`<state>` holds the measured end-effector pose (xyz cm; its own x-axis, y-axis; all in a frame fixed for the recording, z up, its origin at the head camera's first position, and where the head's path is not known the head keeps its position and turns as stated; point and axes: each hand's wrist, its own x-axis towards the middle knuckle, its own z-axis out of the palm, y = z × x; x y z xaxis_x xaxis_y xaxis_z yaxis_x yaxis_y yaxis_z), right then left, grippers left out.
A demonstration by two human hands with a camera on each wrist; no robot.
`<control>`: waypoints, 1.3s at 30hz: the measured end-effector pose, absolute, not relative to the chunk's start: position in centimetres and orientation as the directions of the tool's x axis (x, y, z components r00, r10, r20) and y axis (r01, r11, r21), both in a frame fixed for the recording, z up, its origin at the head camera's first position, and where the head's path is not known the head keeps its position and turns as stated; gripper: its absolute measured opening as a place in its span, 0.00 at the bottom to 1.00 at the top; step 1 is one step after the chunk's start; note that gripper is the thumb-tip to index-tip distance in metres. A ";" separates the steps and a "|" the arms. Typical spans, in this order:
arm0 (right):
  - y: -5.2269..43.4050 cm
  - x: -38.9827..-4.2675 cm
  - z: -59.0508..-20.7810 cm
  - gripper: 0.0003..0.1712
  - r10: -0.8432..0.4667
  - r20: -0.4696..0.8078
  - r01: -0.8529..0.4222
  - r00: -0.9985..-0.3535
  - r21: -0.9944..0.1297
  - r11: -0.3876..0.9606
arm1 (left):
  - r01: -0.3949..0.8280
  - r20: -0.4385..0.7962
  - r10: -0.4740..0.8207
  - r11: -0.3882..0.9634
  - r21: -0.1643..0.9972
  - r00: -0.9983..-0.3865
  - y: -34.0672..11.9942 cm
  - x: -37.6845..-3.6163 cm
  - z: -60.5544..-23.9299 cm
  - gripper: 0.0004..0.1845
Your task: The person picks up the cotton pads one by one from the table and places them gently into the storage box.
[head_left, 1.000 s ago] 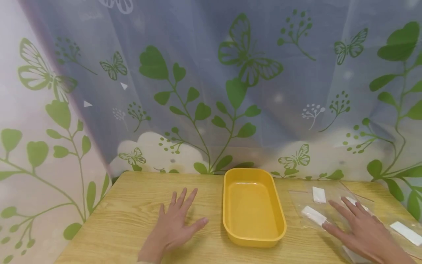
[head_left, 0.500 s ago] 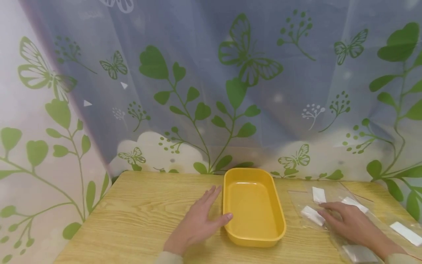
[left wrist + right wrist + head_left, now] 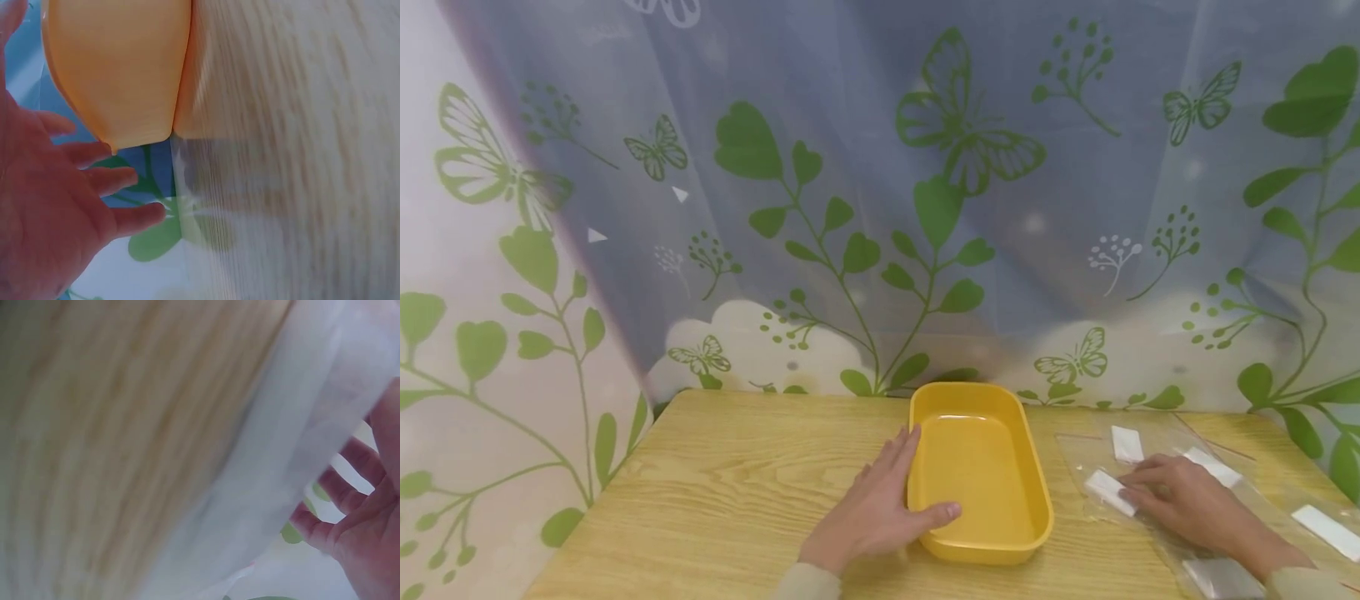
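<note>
A yellow tray [image 3: 973, 475] stands on the wooden table. My left hand [image 3: 880, 508] is at its left wall, fingers extended along the outside and thumb reaching over the rim; in the left wrist view its fingers [image 3: 109, 181] are spread beside the tray. To the right lie clear plastic zip bags with red seal lines and white labels. My right hand [image 3: 1187, 504] pinches one clear zip bag beside its white label [image 3: 1108, 492]. Seen from the right wrist, the bag [image 3: 250, 487] hangs in front of the fingertips [image 3: 303, 519], and the pinch itself is hidden.
Other white labels [image 3: 1126, 444] show on the bags behind the right hand, and another label [image 3: 1326, 532] lies at the far right. A greyish packet [image 3: 1221, 578] sits near the front edge. A patterned curtain [image 3: 850, 208] hangs behind the table [image 3: 737, 483].
My left hand has moved right, from the bare tabletop to the tray's left wall. My right hand has gone from spread over the bags to fingers drawn together at one of them.
</note>
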<state>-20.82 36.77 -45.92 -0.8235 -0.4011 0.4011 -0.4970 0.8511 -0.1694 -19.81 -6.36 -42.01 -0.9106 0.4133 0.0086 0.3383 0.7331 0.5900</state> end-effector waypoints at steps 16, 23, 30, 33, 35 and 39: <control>36.1 -20.8 -45.8 0.08 -0.351 0.483 -0.506 -0.803 -0.240 0.828 | 0.285 -0.068 0.391 0.769 0.572 -0.918 -5.7 -19.9 -42.4 0.72; 35.3 -19.6 -44.7 0.11 -0.227 0.450 -0.413 -0.864 -0.375 0.830 | 0.265 -0.090 0.403 0.737 0.622 -0.911 -5.7 -19.9 -42.6 0.74; 34.2 -18.4 -43.4 0.13 -0.141 0.481 -0.394 -0.865 -0.479 0.784 | 0.253 -0.100 0.402 0.730 0.635 -0.910 -5.8 -19.9 -42.9 0.76; 33.7 -18.1 -43.1 0.13 -0.131 0.498 -0.404 -0.857 -0.493 0.770 | 0.266 -0.087 0.416 0.715 0.647 -0.905 -5.7 -19.9 -43.1 0.77; 33.3 -18.1 -43.0 0.15 -0.126 0.518 -0.415 -0.846 -0.492 0.765 | 0.270 -0.082 0.420 0.707 0.654 -0.904 -5.7 -20.0 -43.1 0.77; 32.6 -18.2 -42.7 0.17 -0.127 0.567 -0.451 -0.814 -0.478 0.754 | 0.265 -0.083 0.419 0.702 0.660 -0.904 -5.7 -20.0 -43.1 0.77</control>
<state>-18.16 32.55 -42.73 -0.8135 -0.1269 0.5675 -0.4508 0.7541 -0.4776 -19.99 -5.68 -43.06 -0.9040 0.4195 -0.0830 0.2654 0.7025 0.6604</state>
